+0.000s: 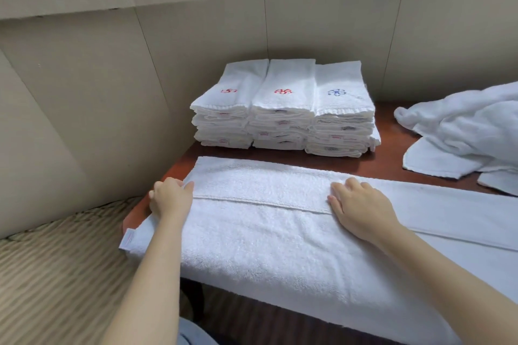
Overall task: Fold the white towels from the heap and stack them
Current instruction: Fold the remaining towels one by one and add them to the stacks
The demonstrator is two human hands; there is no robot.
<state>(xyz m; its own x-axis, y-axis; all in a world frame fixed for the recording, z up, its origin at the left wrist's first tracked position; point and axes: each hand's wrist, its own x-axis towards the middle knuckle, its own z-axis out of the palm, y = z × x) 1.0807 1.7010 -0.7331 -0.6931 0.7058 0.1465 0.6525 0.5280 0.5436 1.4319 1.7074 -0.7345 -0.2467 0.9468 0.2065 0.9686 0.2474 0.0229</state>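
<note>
A long white towel lies spread across the near part of the brown table, folded lengthwise with a hem running along its middle. My left hand grips the towel's left end, fingers curled round the edge. My right hand lies flat on the towel near the hem, fingers straight. Behind it stand three side-by-side stacks of folded white towels with red and blue embroidery on top. The heap of unfolded white towels sits at the right.
A beige panelled wall runs behind and to the left of the table. A woven mat floor lies at lower left. The towel's front edge hangs over the table's near edge.
</note>
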